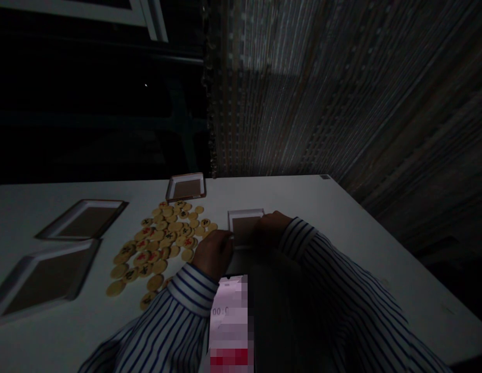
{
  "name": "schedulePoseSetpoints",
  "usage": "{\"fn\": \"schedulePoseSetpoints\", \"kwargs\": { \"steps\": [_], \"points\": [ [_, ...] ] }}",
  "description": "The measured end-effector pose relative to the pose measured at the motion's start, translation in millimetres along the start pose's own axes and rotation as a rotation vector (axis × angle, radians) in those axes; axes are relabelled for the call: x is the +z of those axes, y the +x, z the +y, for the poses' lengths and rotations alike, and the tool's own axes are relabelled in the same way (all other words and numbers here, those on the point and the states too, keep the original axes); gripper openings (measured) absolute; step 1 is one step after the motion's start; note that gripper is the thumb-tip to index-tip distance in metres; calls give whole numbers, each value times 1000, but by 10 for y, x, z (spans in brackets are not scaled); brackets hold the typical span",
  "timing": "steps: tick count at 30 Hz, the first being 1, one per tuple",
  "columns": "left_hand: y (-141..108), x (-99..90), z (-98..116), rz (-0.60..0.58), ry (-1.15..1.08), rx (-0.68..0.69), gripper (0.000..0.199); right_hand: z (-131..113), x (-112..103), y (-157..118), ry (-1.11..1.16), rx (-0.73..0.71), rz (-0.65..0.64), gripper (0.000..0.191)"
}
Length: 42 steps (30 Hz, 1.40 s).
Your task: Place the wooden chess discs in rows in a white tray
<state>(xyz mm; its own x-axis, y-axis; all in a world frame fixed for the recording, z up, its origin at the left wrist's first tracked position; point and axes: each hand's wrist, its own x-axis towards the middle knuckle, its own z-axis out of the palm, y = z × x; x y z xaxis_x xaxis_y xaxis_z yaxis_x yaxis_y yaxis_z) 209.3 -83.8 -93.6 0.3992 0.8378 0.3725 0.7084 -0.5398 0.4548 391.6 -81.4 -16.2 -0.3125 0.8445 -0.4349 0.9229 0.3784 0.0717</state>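
Observation:
A shallow white-walled box (246, 212) with a brown bottom lies in front of me on the table. My left hand (214, 254) is closed at its left edge, fingers curled. My right hand (274, 226) grips the right side, its fingertips partly hidden in shadow. Left of my left hand spreads a loose heap of round wooden Chinese chess pieces (159, 235), several marked with red or black characters. A lit phone (230, 316) is near my left wrist, its lower part cut off by the frame.
More shallow boxes lie around the pieces: one (186, 187) at the back, another (83, 220) at the left and a third (46, 282) nearer me. The white table (295, 194) ends at a bead-like curtain (272, 103). The room is dim.

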Motion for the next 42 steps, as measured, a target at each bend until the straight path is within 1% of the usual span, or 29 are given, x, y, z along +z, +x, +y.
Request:
{"fn": "schedulePoseSetpoints", "kwargs": {
  "steps": [10,15,19,21,24,28,36,42],
  "points": [
    [15,-28,33,-31,-7,-20,21,4,-2,-1,-22,-23,-12,29],
    [12,-15,25,0,-16,-17,20,-1,-11,-2,-30,-22,-3,28],
    [9,-15,25,4,-19,-6,19,2,-39,-19,-26,-18,-27,28],
    [10,-23,31,-7,-19,-10,20,17,-43,-27,-23,-12,-17,28],
    [12,-33,37,-28,-18,-22,21,54,-27,-32,-17,-14,43,27],
    [12,-29,31,-20,-16,-16,20,92,-3,-34,-3,-13,77,28],
    [6,-6,13,-20,-9,-10,20,77,-15,-43,16,-13,55,28],
    [6,-17,24,-24,-11,-16,20,83,3,-39,5,-20,72,27]
  ]
}}
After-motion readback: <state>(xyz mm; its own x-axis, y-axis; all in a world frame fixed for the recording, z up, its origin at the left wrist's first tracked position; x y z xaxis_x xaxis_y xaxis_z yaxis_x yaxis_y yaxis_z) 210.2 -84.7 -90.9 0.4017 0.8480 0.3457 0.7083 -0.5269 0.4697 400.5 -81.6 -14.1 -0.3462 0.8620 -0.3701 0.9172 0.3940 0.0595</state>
